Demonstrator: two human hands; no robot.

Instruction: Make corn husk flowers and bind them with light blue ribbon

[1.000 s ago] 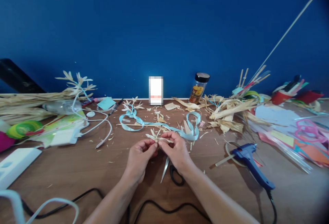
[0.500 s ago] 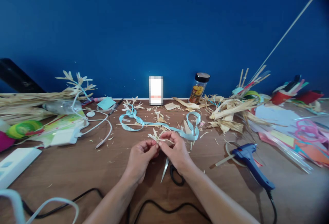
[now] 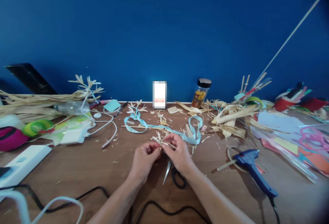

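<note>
from my remote seat i see a clear jar with a black lid near the blue wall, yellow showing at its side, and a red cup holding slim, pen-like sticks. the left hand and right hand are both narrowed to a fingertip pinch on a small husk flower, its thin pale petals splayed, between them over the wood-grained table. metal scissors lie partly under my view of the right wrist; beyond, satiny light-blue ribbon curls beside dry, creased husks.
</note>
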